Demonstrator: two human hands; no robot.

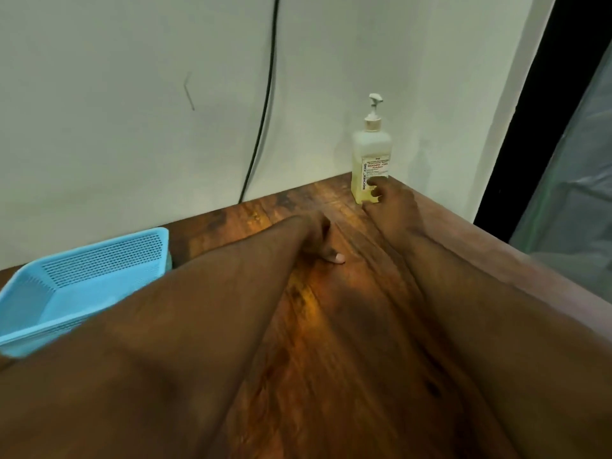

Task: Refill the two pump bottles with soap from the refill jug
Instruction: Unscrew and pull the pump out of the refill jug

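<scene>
A clear square pump bottle (371, 154) with a white pump and yellowish soap in its lower half stands at the table's far right corner, against the wall. My right hand (392, 207) reaches to its base, and the fingertips curl round the lower front of the bottle over the label. My left hand (316, 238) rests on the wooden table (331, 326) left of the bottle, fingers loosely curled, one fingertip on the wood, holding nothing. No second bottle or refill jug is in view.
A light blue perforated plastic basket (82, 279) sits at the table's left edge. A black cable (265, 111) hangs down the pale wall behind. The table's right edge runs beside a dark doorway with plastic sheeting (576, 180).
</scene>
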